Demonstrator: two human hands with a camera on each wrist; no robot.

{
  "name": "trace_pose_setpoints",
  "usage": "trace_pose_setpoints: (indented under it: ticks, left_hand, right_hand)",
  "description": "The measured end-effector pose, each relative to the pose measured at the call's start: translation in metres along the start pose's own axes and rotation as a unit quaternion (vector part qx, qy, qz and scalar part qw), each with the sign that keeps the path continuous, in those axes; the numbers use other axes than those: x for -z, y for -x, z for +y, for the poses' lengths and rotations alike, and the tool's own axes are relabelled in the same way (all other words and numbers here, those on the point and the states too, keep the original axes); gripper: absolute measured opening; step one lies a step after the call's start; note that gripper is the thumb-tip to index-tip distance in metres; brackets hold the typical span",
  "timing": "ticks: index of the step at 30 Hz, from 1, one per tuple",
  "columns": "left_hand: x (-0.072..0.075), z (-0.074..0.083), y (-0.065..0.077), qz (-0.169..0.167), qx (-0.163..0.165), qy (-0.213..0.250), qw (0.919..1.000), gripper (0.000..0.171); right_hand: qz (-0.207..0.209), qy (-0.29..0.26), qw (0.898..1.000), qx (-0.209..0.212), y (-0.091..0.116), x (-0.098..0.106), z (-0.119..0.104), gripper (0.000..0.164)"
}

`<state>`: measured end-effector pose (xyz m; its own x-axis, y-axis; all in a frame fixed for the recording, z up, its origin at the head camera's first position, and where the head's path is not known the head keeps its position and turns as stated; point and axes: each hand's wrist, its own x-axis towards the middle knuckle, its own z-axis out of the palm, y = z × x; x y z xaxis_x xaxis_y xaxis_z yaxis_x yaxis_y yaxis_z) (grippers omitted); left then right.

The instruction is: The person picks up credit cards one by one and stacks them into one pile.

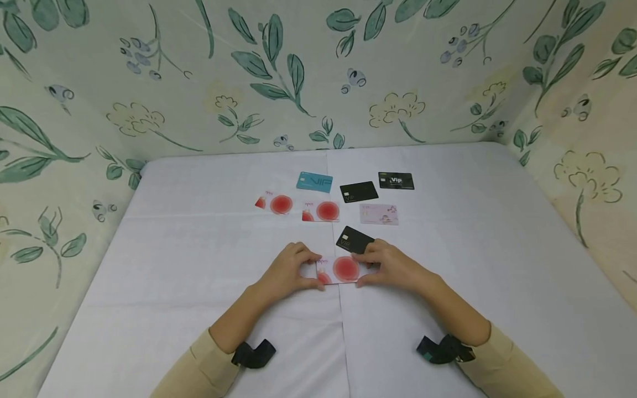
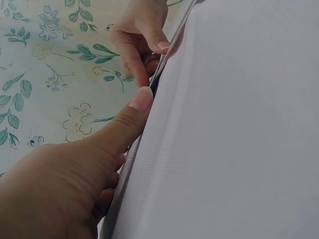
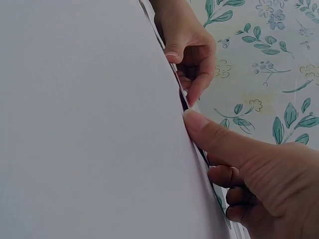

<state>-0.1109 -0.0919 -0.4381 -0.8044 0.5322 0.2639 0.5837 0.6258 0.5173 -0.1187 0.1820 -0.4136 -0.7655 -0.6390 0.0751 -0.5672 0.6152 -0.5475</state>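
A white card with a red disc (image 1: 345,269) lies near the middle of the white-covered table. My left hand (image 1: 287,271) holds its left edge between thumb and forefinger. At the right edge, the thumb and forefinger of my right hand (image 1: 395,266) grip the same card. Just behind it is a black card with a chip (image 1: 352,239), its right end partly covered by my right fingers. Seen low along the table, the left wrist view shows my left thumb (image 2: 139,99) at the card's side. My right thumb (image 3: 197,120) is likewise there in the right wrist view.
Farther back lie two similar red-disc cards (image 1: 327,211), a blue card (image 1: 314,182), a second chip card in black (image 1: 359,192), a black Vip card (image 1: 396,181) and a pale pink card (image 1: 379,214). A leaf-patterned curtain (image 1: 318,72) hangs behind the table (image 1: 174,249).
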Motion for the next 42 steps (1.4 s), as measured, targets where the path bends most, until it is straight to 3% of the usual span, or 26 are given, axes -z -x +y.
trace_pose_setpoints:
  ticks: [7, 13, 19, 24, 33, 38, 42]
  left_hand:
    - [0.002, -0.001, 0.000, -0.001, 0.000, 0.020, 0.9998, 0.058]
    - [0.001, -0.002, 0.001, -0.013, 0.023, 0.043, 0.9987, 0.059]
    - [0.000, -0.002, 0.001, -0.014, 0.058, 0.073, 0.9955, 0.061]
    - [0.000, -0.002, 0.000, -0.016, 0.081, 0.080, 0.9934, 0.064]
    - [0.005, 0.000, -0.003, 0.003, 0.080, 0.071, 0.9942, 0.068]
    - [0.007, 0.002, -0.006, 0.014, 0.077, 0.075, 0.9941, 0.067]
    - [0.005, 0.003, -0.008, 0.004, 0.085, 0.077, 0.9934, 0.067]
  right_hand:
    - [-0.019, 0.023, 1.000, 0.002, 0.001, 0.004, -0.002, 0.061]
    - [-0.009, 0.025, 1.000, 0.004, 0.002, 0.005, 0.000, 0.062]
    - [0.026, -0.002, 1.000, -0.010, 0.002, 0.005, 0.002, 0.062]
    - [0.056, 0.000, 0.998, 0.004, 0.001, 0.004, 0.005, 0.060]
    - [0.136, -0.001, 0.990, 0.025, 0.000, 0.004, 0.012, 0.058]
    - [0.170, 0.001, 0.985, 0.008, 0.003, 0.004, 0.013, 0.058]
    - [0.181, 0.004, 0.983, -0.020, 0.008, 0.005, 0.013, 0.058]
